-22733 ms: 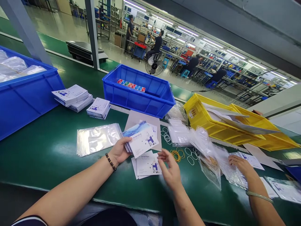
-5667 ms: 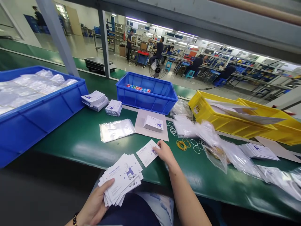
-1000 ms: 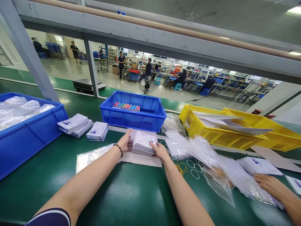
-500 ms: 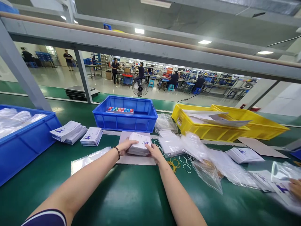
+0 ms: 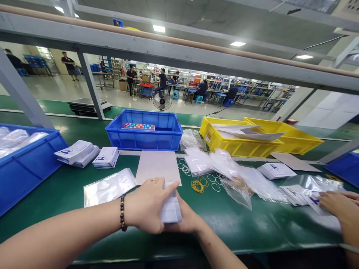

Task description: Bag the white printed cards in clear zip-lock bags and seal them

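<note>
1 blurred booklet stack point(image 5: 171, 207), clasped by left grip point(image 5: 148, 205) and right grip point(image 5: 187, 216), is partly hidden behind fingers point(image 5: 170, 190)

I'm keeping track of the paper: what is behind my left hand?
Part of a pale paper stack shows between your left hand and right hand; the rest is covered.
</note>
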The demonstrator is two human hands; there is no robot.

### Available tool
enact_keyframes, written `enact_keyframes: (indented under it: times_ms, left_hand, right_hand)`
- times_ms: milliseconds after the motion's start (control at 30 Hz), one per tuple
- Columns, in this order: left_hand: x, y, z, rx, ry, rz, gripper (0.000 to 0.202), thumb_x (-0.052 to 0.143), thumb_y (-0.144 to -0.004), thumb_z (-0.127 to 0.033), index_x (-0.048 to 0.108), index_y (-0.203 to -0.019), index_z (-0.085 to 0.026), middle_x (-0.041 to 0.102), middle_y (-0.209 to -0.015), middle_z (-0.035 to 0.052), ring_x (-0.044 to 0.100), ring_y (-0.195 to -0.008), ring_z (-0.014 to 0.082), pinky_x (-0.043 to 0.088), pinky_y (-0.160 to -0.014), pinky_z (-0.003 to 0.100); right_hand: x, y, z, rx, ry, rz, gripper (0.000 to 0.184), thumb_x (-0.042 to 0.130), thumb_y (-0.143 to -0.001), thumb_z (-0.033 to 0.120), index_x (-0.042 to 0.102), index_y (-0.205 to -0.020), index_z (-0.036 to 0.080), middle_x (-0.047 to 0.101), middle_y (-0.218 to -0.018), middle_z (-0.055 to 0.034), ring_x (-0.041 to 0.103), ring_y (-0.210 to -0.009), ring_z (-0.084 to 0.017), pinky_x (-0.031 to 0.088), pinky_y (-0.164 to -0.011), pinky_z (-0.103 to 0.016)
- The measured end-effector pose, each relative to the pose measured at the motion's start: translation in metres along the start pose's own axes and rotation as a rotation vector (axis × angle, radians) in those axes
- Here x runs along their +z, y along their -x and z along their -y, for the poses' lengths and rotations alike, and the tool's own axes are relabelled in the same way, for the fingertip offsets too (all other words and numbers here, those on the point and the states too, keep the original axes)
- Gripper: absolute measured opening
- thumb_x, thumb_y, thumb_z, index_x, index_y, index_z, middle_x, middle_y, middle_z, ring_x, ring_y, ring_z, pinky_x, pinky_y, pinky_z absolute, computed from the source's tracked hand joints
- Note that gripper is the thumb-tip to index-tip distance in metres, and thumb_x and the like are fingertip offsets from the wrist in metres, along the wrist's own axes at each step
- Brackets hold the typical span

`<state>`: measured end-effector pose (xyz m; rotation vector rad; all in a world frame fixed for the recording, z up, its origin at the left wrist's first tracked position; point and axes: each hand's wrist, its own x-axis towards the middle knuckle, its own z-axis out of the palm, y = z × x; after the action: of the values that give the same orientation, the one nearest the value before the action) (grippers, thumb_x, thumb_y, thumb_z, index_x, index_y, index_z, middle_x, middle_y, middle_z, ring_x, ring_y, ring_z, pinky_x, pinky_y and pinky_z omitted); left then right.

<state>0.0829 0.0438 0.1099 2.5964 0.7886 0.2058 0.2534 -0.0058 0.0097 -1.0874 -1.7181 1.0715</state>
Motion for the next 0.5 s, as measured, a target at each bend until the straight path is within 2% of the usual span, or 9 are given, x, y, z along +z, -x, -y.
enact_keyframes:
  times_ms: [100,200,267,300,367,433,500]
  left_hand:
    - [0.014,0.013,-0.004,0.035,-0.039,0.011,0.095,0.068,-0.043,-0.024,0.037,-0.133,-0.021,0.052,-0.102,0.0138,0.051,-0.093,0.0363,0.038,-0.085,0.048]
    - [0.031,0.019,0.008,0.015,-0.043,0.028,0.095,0.069,-0.045,-0.026,0.036,-0.134,-0.02,0.049,-0.114,0.0166,0.046,-0.104,0.0393,0.033,-0.091,0.052]
    - [0.043,0.025,0.021,0.031,0.002,-0.009,0.094,0.071,-0.048,-0.034,0.034,-0.134,-0.021,0.04,-0.13,0.0178,0.036,-0.117,0.042,0.024,-0.099,0.056]
    - [0.05,0.029,0.028,0.047,0.058,-0.066,0.094,0.07,-0.052,-0.04,0.031,-0.136,-0.022,0.032,-0.137,0.0166,0.028,-0.124,0.0421,0.018,-0.102,0.057]
    - [0.067,0.039,0.042,0.063,0.25,-0.254,0.092,0.062,-0.063,-0.055,0.021,-0.14,-0.025,0.016,-0.147,0.0113,0.013,-0.132,0.039,0.009,-0.107,0.055]
    - [0.089,0.049,0.052,0.018,0.537,-0.485,0.087,0.043,-0.074,-0.065,0.009,-0.142,-0.024,0.009,-0.15,0.0084,0.005,-0.135,0.0347,0.007,-0.109,0.051]
    - [0.113,0.056,0.056,-0.026,0.814,-0.608,0.078,0.023,-0.081,-0.066,0.003,-0.142,-0.022,0.002,-0.151,0.0061,0.0,-0.136,0.0306,0.004,-0.111,0.047]
  right_hand:
    - [0.019,0.008,-0.008,-0.087,0.039,-0.017,0.102,0.076,-0.056,0.029,0.017,-0.139,0.021,0.041,-0.134,-0.0132,0.044,-0.119,-0.028,0.036,-0.099,-0.043]
    - [0.029,0.01,-0.028,-0.106,0.082,-0.02,0.109,0.075,-0.057,0.033,0.007,-0.141,0.019,0.033,-0.138,-0.0165,0.039,-0.123,-0.03,0.034,-0.1,-0.045]
    - [0.032,0.01,-0.04,-0.106,0.124,-0.009,0.11,0.075,-0.058,0.034,0.004,-0.141,0.017,0.028,-0.141,-0.0185,0.035,-0.126,-0.031,0.031,-0.101,-0.047]
    - [0.033,0.01,-0.043,-0.103,0.148,-0.001,0.111,0.075,-0.058,0.034,0.003,-0.141,0.016,0.025,-0.142,-0.0193,0.031,-0.128,-0.032,0.029,-0.103,-0.047]
    - [0.033,0.01,-0.046,-0.092,0.189,0.013,0.114,0.075,-0.059,0.034,-0.002,-0.141,0.016,0.019,-0.144,-0.02,0.025,-0.131,-0.031,0.025,-0.105,-0.047]
    - [0.032,0.011,-0.045,-0.081,0.216,0.033,0.115,0.075,-0.061,0.035,-0.006,-0.141,0.016,0.014,-0.146,-0.0196,0.022,-0.133,-0.03,0.023,-0.107,-0.046]
    - [0.033,0.013,-0.043,-0.063,0.232,0.047,0.112,0.074,-0.063,0.034,-0.005,-0.141,0.016,0.012,-0.147,-0.0187,0.02,-0.134,-0.03,0.022,-0.108,-0.046]
